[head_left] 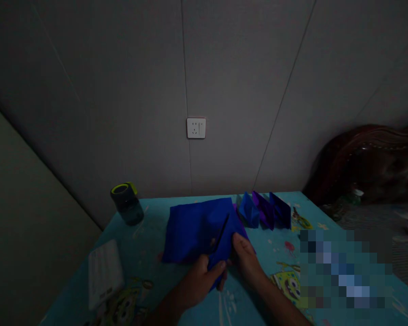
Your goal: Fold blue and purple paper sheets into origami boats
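Observation:
Folded blue paper [236, 233] is between my two hands, above a blue sheet [190, 231] on the table. My left hand [204, 276] pinches the lower part of the folded paper, thumb on top. The fingers of my right hand [246, 256] are closed on its right edge. A narrow dark slit or shadow slants up from my left hand; in the dim light I cannot tell its exact nature. Beyond my right hand stand a light blue folded paper piece [249, 212], a purple one [264, 212] and a dark blue one [280, 211].
A dark bottle with a yellow-green rim [127, 203] stands at the back left. A white packet [105, 274] lies at the left edge. The table has a turquoise cartoon-print cloth [149, 240]. A pixelated patch hides the right side. A wall with a socket [196, 128] rises behind.

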